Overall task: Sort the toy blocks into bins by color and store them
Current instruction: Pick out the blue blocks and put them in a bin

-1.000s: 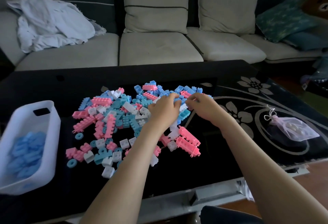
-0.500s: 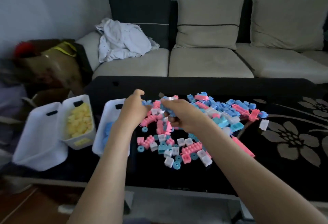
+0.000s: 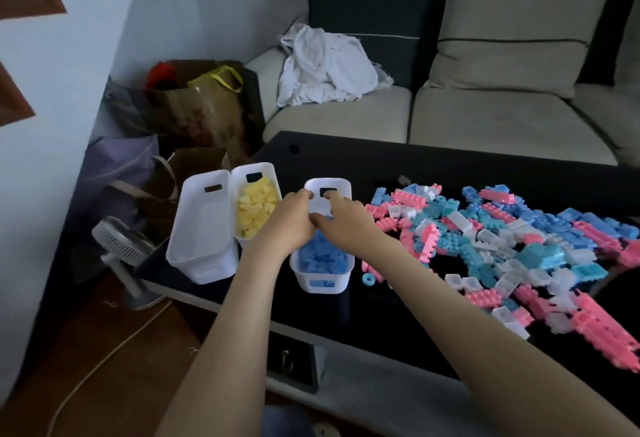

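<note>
Fingers of left hand and right hand curl over the blue bin; whether they hold blocks is hidden.

Item: one person, seen from the head camera. Parts in view: left forearm and right forearm, each bare along its whole visible length, from the lower frame edge to the wrist. Ends: left grip and right grip, both bare hands, outlines slightly softened by blur. Clothing: one small patch of blue cloth at the bottom edge between the forearms, apparently worn on the legs; garment type and details cannot be told.
</note>
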Demonstrator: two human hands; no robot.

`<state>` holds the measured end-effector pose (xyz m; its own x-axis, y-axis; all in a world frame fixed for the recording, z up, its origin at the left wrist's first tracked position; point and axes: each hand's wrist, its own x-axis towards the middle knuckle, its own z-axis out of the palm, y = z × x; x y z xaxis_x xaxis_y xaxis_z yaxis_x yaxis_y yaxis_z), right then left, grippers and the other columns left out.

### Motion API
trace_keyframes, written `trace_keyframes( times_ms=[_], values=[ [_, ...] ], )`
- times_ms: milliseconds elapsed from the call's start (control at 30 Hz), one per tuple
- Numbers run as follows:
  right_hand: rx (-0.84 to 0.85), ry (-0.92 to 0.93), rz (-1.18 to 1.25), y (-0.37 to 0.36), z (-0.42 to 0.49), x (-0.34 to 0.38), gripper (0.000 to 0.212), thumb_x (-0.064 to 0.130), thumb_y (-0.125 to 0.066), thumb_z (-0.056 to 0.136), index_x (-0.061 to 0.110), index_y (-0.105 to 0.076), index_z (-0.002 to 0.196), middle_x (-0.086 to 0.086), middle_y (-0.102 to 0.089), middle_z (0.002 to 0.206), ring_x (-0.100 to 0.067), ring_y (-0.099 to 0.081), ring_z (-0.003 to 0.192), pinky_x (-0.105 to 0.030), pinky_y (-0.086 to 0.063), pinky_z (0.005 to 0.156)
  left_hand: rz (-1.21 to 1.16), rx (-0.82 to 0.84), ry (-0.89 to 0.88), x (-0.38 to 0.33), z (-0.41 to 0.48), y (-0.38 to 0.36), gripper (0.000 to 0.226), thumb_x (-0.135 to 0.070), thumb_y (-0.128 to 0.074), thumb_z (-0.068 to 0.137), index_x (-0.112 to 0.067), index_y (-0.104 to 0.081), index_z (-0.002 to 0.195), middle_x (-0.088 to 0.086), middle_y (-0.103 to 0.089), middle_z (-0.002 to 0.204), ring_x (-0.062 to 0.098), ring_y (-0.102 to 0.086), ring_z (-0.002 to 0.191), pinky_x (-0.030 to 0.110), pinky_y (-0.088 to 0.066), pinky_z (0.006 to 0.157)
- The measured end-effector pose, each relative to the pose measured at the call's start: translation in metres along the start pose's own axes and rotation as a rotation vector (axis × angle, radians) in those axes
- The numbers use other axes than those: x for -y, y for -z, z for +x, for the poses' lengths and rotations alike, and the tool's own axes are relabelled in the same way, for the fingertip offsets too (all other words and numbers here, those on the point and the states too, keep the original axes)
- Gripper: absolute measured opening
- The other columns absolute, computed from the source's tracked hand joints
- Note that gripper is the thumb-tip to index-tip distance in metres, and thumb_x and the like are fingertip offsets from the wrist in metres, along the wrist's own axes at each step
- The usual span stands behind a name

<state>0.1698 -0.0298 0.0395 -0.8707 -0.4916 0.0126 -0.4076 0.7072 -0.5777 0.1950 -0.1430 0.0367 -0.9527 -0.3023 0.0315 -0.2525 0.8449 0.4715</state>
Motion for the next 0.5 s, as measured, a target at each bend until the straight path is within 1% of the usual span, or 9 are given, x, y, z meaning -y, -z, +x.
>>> trace_keyframes(
  times_ms=[33, 100, 200, 267, 367, 433, 500],
  values=[
    [0.007, 0.013, -0.04, 0.002, -0.003, -0.004, 0.057, 0.036, -0.044, 0.096, 0.011, -0.026, 0.144, -0.014, -0.043, 0.138, -0.034, -0.036, 0.126, -0.048, -0.033, 0.103, -0.01, -0.026, -0.014, -0.004, 0.001, 0.0, 0.056, -0.004, -0.051, 0.09, -0.02, -0.034, 0.142, 0.007, -0.045, 0.136, 0.022, -0.052, 0.117, 0.027, -0.043, 0.085],
    [0.018, 0.045, -0.077, 0.01, -0.009, -0.014, 0.057, 0.034, -0.042, 0.097, 0.016, -0.022, 0.147, -0.012, -0.039, 0.142, -0.033, -0.031, 0.129, -0.048, -0.03, 0.104, -0.036, -0.096, -0.045, -0.017, 0.002, -0.002, 0.055, -0.004, -0.051, 0.09, -0.019, -0.036, 0.141, 0.008, -0.043, 0.136, 0.023, -0.05, 0.119, 0.031, -0.044, 0.089],
    [-0.033, 0.06, -0.088, 0.032, -0.02, -0.041, 0.052, 0.026, -0.047, 0.095, 0.015, -0.03, 0.143, -0.011, -0.042, 0.137, -0.03, -0.035, 0.127, -0.041, -0.032, 0.104, -0.061, -0.144, -0.166, -0.05, 0.002, -0.016, 0.044, -0.008, -0.048, 0.092, -0.017, -0.044, 0.135, 0.009, -0.045, 0.132, 0.025, -0.048, 0.119, 0.034, -0.043, 0.092],
    [-0.093, 0.018, -0.101, 0.049, -0.028, -0.068, 0.047, 0.013, -0.049, 0.092, 0.013, -0.038, 0.137, -0.01, -0.045, 0.132, -0.027, -0.038, 0.124, -0.036, -0.033, 0.1, -0.077, -0.153, -0.28, -0.077, 0.001, -0.031, 0.039, -0.007, -0.046, 0.091, -0.013, -0.049, 0.13, 0.01, -0.046, 0.131, 0.025, -0.048, 0.118, 0.035, -0.042, 0.093],
    [-0.16, -0.135, -0.137, 0.082, -0.049, -0.123, 0.042, -0.002, -0.045, 0.087, 0.009, -0.046, 0.127, -0.01, -0.047, 0.124, -0.026, -0.044, 0.116, -0.033, -0.038, 0.093, -0.029, -0.1, -0.509, -0.124, -0.008, -0.066, 0.039, -0.003, -0.046, 0.089, -0.01, -0.05, 0.127, 0.01, -0.047, 0.13, 0.027, -0.046, 0.117, 0.038, -0.041, 0.094],
    [-0.222, -0.28, -0.166, 0.104, -0.07, -0.166, 0.038, -0.005, -0.043, 0.084, 0.007, -0.051, 0.119, -0.013, -0.05, 0.121, -0.028, -0.048, 0.111, -0.033, -0.039, 0.087, 0.046, -0.017, -0.686, -0.153, -0.017, -0.095, 0.043, 0.001, -0.047, 0.086, -0.01, -0.051, 0.128, 0.01, -0.048, 0.128, 0.028, -0.046, 0.117, 0.04, -0.039, 0.096],
    [-0.294, -0.407, -0.15, 0.119, -0.093, -0.203, 0.035, -0.006, -0.041, 0.084, 0.006, -0.053, 0.114, -0.015, -0.053, 0.118, -0.029, -0.05, 0.106, -0.03, -0.037, 0.079, 0.102, 0.059, -0.798, -0.175, -0.024, -0.119, 0.047, 0.002, -0.048, 0.085, -0.012, -0.05, 0.13, 0.008, -0.048, 0.13, 0.028, -0.044, 0.12, 0.042, -0.037, 0.099]
  ],
)
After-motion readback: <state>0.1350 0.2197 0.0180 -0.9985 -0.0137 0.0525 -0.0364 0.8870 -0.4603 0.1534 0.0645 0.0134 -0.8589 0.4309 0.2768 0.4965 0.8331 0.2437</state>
